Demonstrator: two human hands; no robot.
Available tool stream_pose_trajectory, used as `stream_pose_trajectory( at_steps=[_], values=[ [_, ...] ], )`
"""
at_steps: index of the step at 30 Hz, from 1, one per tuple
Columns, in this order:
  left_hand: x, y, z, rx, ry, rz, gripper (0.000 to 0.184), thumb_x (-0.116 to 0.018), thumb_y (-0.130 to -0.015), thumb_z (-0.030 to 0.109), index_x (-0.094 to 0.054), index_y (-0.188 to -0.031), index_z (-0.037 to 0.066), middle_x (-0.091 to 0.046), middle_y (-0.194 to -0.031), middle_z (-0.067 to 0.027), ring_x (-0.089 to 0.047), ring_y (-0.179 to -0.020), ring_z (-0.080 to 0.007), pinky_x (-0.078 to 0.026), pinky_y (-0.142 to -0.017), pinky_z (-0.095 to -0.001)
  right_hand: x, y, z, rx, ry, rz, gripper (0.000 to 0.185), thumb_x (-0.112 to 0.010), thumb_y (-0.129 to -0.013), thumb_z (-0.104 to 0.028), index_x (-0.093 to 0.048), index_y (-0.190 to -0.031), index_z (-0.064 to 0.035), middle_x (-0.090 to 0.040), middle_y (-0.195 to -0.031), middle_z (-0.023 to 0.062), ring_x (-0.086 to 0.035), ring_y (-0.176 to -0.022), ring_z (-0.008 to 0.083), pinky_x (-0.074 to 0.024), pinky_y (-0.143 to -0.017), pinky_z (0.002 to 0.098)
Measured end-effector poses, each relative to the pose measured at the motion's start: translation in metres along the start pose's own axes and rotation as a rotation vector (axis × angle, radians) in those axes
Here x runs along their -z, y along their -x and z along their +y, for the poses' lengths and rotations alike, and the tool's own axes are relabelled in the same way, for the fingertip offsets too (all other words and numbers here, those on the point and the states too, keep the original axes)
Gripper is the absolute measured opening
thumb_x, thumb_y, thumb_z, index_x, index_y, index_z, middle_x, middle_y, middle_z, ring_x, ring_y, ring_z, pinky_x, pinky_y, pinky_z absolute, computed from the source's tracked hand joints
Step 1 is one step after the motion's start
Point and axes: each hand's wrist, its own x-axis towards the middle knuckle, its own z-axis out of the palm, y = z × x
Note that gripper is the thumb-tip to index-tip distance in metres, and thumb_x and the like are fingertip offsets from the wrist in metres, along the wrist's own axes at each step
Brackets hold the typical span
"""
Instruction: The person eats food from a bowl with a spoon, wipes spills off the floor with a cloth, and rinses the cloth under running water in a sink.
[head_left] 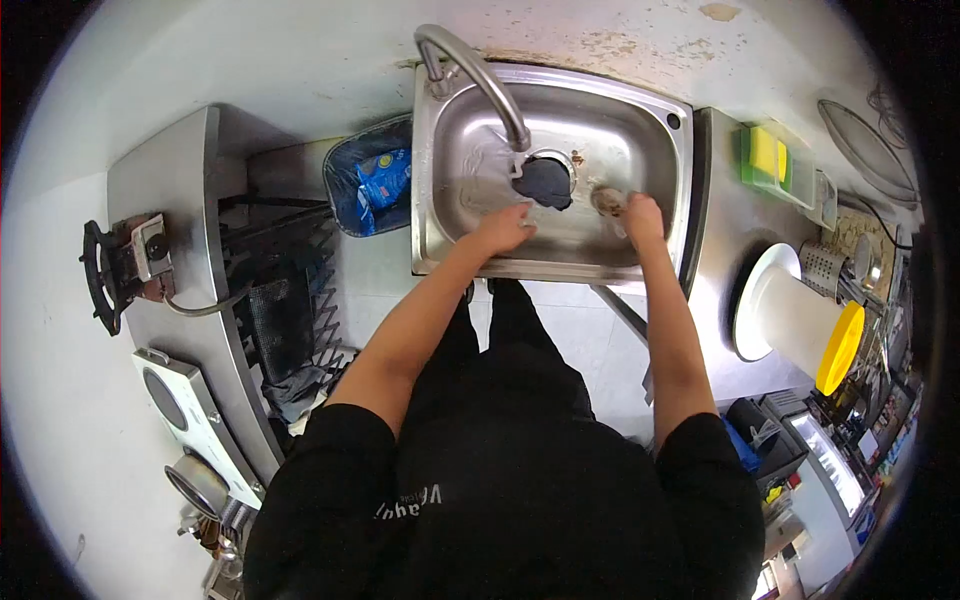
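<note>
A stainless steel sink [650, 265] lies in front of me, with a curved faucet [490, 85] reaching over its left half. Near the basin's middle, a dark grey piece [545, 184], maybe cloth, lies over the drain area. My left hand [505, 228] is inside the front edge, left of that piece, its fingers slightly apart. Beside it, a clear, shiny patch [482, 172] could be thin plastic or water. On the right side of the basin my right hand [643, 216] is closed beside a small brownish object [607, 201]; what its fingers grip is too small to tell.
A lined bin [345, 190] holding a blue packet [384, 180] stands left of the sink. On the right counter [715, 230] are a green container with a yellow sponge [768, 155] and a white container with a yellow rim [800, 315]. Stove parts [150, 250] are far left.
</note>
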Motion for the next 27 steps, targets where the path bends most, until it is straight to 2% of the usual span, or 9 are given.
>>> stream_pose_trajectory(
  at_steps=[3, 6, 10, 13, 16, 18, 20, 25, 27],
  values=[
    [-0.005, 0.031, 0.047, -0.079, 0.685, 0.018, 0.093, -0.075, -0.073, 0.028, -0.018, -0.144, 0.008, -0.041, -0.136, -0.0184, -0.049, -0.117, -0.0334, -0.043, -0.094, -0.0389, 0.056, 0.053, -0.046, 0.067, -0.111, 0.093, 0.028, -0.059, -0.073, -0.006, -0.058, -0.099, 0.0019, -0.059, -0.096, 0.0233, -0.060, -0.086, 0.0394, -0.0499, -0.077, 0.0453],
    [0.010, 0.060, 0.074, -0.111, 0.773, 0.130, 0.096, -0.073, -0.078, 0.020, -0.007, -0.146, 0.013, -0.032, -0.141, -0.0201, -0.048, -0.119, -0.0305, -0.044, -0.094, -0.0359, 0.051, 0.068, -0.098, 0.194, -0.191, 0.069, 0.037, -0.063, -0.068, -0.001, -0.058, -0.104, -0.0002, -0.058, -0.103, 0.0236, -0.058, -0.094, 0.0396, -0.0480, -0.082, 0.0441],
    [0.047, 0.094, 0.028, -0.153, 0.728, 0.177, 0.064, -0.066, -0.073, 0.001, -0.039, -0.131, 0.006, -0.050, -0.121, -0.0134, -0.054, -0.108, -0.0260, -0.048, -0.089, -0.0329, 0.077, 0.104, -0.186, 0.686, -0.751, 0.155, 0.047, -0.065, -0.074, -0.006, -0.055, -0.119, -0.0059, -0.058, -0.108, 0.0207, -0.054, -0.107, 0.0337, -0.0441, -0.091, 0.0355],
    [0.088, 0.142, 0.004, -0.144, 0.780, 0.429, 0.046, -0.056, -0.071, -0.008, -0.049, -0.115, 0.004, -0.056, -0.108, -0.0096, -0.057, -0.099, -0.0223, -0.052, -0.082, -0.0334, 0.060, 0.093, -0.219, 0.612, -1.358, -0.215, 0.045, -0.065, -0.080, -0.011, -0.053, -0.123, -0.0063, -0.057, -0.111, 0.0197, -0.053, -0.111, 0.0279, -0.0428, -0.090, 0.0311],
    [0.125, 0.174, -0.020, -0.068, 1.001, 0.667, 0.040, -0.049, -0.074, -0.012, -0.050, -0.111, 0.005, -0.057, -0.107, -0.0097, -0.059, -0.095, -0.0214, -0.055, -0.078, -0.0338, 0.031, 0.039, -0.213, 0.320, -1.534, -0.191, 0.045, -0.066, -0.078, -0.013, -0.054, -0.121, -0.0081, -0.058, -0.113, 0.0176, -0.057, -0.100, 0.0346, -0.0449, -0.088, 0.0383],
    [0.145, 0.179, -0.055, -0.064, 1.096, 0.774, 0.038, -0.046, -0.077, -0.012, -0.050, -0.110, 0.005, -0.057, -0.108, -0.0104, -0.060, -0.095, -0.0218, -0.055, -0.081, -0.0337, 0.041, 0.017, -0.197, 0.031, -0.864, -0.048, 0.043, -0.065, -0.078, -0.016, -0.055, -0.118, -0.0049, -0.059, -0.108, 0.0191, -0.057, -0.097, 0.0345, -0.0449, -0.087, 0.0399],
    [0.161, 0.180, -0.079, -0.061, 1.133, 0.840, 0.037, -0.044, -0.078, -0.012, -0.049, -0.110, 0.005, -0.057, -0.110, -0.0111, -0.060, -0.097, -0.0222, -0.055, -0.081, -0.0330, -0.020, -0.012, -0.172, -0.015, -0.422, 0.485, 0.042, -0.069, -0.076, -0.021, -0.058, -0.114, -0.0043, -0.060, -0.104, 0.0182, -0.057, -0.100, 0.0306, -0.0460, -0.085, 0.0389],
    [0.168, 0.162, -0.114, 0.287, 0.846, 0.822, 0.062, -0.054, -0.078, -0.003, -0.033, -0.136, 0.004, -0.049, -0.125, -0.0171, -0.056, -0.105, -0.0279, -0.050, -0.086, -0.0367, -0.051, -0.007, -0.164, -0.078, -0.407, 0.385, 0.028, -0.066, -0.076, -0.016, -0.062, -0.101, -0.0035, -0.061, -0.095, 0.0197, -0.058, -0.093, 0.0358, -0.0471, -0.081, 0.0429],
    [0.163, 0.142, -0.116, 0.099, 0.176, 0.975, 0.071, -0.060, -0.073, 0.001, -0.030, -0.137, 0.001, -0.046, -0.128, -0.0208, -0.049, -0.113, -0.0339, -0.040, -0.096, -0.0364, -0.035, -0.005, -0.169, 0.131, -0.511, 0.409, 0.022, -0.066, -0.077, -0.015, -0.063, -0.095, -0.0031, -0.061, -0.093, 0.0216, -0.059, -0.087, 0.0378, -0.0482, -0.077, 0.0434]
  ],
)
